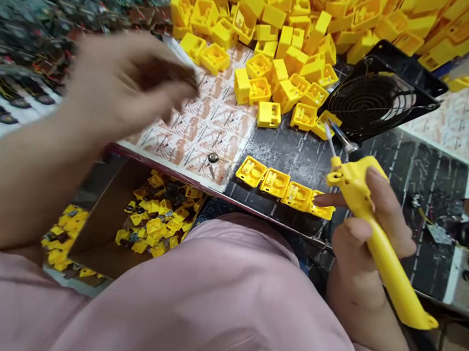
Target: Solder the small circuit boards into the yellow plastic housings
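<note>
My right hand is wrapped round the yellow handle of a soldering iron, whose metal tip points up and away toward the fan. Just left of that hand lies a row of several yellow plastic housings on the dark mat. My left hand is raised over the printed sheet near the pile of green circuit boards. It is smeared by motion, fingers curled, and I cannot make out whether it holds anything.
A big heap of yellow housings fills the back of the bench. A black fan leans behind the iron. A cardboard box of small yellow parts sits below the bench edge by my pink-clothed lap. Loose wires lie at far right.
</note>
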`<state>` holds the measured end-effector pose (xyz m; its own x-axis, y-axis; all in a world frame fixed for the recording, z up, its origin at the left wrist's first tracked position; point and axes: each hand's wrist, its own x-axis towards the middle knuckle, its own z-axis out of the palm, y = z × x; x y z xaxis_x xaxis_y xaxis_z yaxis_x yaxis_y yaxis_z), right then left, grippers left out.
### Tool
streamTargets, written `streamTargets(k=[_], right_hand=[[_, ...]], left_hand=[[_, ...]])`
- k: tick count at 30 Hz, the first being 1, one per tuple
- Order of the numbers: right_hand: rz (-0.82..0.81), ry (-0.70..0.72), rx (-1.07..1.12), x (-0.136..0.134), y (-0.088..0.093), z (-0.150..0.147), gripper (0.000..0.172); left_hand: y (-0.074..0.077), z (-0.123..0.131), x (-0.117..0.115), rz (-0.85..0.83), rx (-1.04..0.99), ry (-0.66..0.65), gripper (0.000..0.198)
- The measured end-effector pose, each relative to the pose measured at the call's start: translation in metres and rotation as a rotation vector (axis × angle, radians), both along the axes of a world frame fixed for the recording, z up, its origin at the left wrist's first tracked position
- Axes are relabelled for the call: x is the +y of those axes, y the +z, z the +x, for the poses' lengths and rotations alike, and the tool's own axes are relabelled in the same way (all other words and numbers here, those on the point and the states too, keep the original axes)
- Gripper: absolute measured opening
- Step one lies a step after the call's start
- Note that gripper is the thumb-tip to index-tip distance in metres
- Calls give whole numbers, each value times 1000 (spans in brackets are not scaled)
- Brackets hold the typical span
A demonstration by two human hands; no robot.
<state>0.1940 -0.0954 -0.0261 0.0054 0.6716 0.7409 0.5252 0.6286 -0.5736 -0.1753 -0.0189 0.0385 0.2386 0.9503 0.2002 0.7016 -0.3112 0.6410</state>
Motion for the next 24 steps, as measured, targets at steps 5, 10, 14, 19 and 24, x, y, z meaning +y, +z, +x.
streamTargets(k=[5, 10, 14, 19, 24], right_hand=[[-88, 154, 43, 5, 10, -21, 33], [-35, 131, -73, 13, 10, -27, 43], [109, 12, 10, 9, 4, -24, 41], [206, -55, -101, 5, 1, -20, 57], [224, -73, -176, 3, 1, -25, 53]], left_hand=[[-2, 100, -3, -145, 293, -399, 20], [-17, 131, -8, -249, 14, -404, 27], [-44, 124, -14, -591, -654, -349, 72], [-57, 136, -31, -679, -884, -304, 47], [-47, 164, -40, -520, -1120, -101, 32]])
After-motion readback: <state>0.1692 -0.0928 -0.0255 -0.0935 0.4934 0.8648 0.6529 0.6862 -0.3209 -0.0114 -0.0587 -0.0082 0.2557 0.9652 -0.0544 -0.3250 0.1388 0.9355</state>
